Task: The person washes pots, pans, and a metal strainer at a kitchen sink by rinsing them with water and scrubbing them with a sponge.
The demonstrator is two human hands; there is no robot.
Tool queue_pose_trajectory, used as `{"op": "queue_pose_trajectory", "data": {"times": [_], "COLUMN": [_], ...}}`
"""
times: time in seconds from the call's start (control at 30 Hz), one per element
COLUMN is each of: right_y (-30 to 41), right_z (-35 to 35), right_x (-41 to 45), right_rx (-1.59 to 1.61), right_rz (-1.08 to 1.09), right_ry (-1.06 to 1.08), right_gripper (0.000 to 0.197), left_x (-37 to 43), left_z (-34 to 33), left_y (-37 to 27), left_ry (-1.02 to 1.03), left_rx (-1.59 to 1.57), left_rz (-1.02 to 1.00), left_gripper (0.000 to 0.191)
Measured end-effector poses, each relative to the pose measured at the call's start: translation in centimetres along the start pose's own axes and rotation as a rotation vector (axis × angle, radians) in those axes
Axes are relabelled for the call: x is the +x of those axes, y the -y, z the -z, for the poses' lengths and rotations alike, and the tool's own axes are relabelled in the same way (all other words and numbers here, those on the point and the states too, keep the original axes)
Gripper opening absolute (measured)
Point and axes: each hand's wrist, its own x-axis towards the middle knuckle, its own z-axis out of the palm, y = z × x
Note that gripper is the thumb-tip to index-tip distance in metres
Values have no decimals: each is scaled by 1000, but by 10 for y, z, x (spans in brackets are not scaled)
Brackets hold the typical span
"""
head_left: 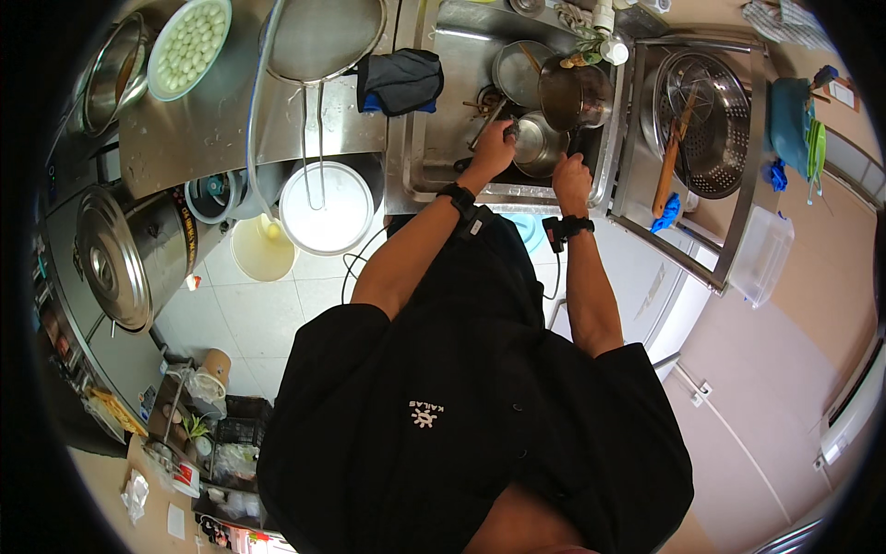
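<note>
My left hand is over the sink, fingers closed on a dark, crinkled scouring pad that looks like steel wool. In my right hand is the black handle of a saucepan, which is tilted with its brownish inside showing. Beneath and between the hands lies a shiny steel pot. A second metal pot sits behind it, with a wooden utensil partly visible inside. Beside my left hand, another handled piece is half hidden in the sink.
A white faucet overhangs the sink's back right. Gray cloth lies at the left rim, beside a long-handled strainer. To the right, a steel rack holds a colander. A white-lidded bucket stands below the counter.
</note>
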Motion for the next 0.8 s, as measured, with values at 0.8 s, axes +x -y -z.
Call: {"op": "queue_pose_trajectory", "data": {"times": [0.8], "right_y": [5], "right_z": [16], "right_x": [3], "right_rx": [1488], "right_rz": [-623], "right_ry": [542], "right_gripper": [29], "left_x": [203], "left_z": [-87], "left_y": [98], "left_ry": [112], "left_rx": [1052], "left_rz": [-467], "left_gripper": [43]}}
